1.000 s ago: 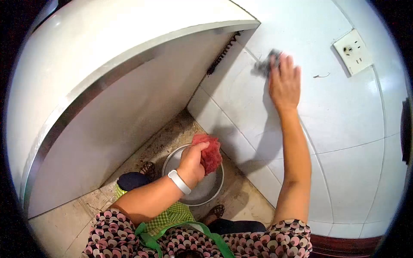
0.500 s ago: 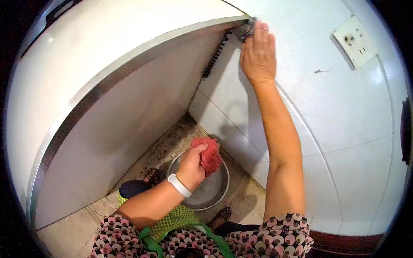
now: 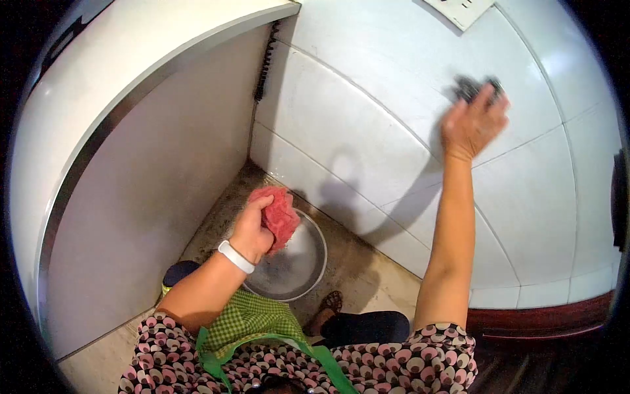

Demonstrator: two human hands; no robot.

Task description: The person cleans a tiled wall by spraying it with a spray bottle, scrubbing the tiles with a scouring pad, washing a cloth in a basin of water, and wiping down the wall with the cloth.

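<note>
My left hand (image 3: 253,230) is closed around a crumpled red cloth (image 3: 278,217), held above a round metal basin (image 3: 308,262) on the floor. Out to the right, my right hand (image 3: 474,125) presses a dark, shiny scouring pad (image 3: 478,92) against the white tiled wall (image 3: 367,85). The fingers lie over the pad, which is blurred by motion. The basin's left side is hidden behind my left hand and forearm.
To the left stands a counter with a metal edge (image 3: 164,62) and a grey side panel (image 3: 151,171). A black coiled strip (image 3: 265,62) hangs in the corner. A wall socket (image 3: 462,10) sits at the top. Dark reddish-brown wood (image 3: 545,322) lies lower right.
My right hand has moved with the scouring pad from the counter's corner rightward and down across the tiles. The view has shifted right. My left hand still grips the red cloth.
</note>
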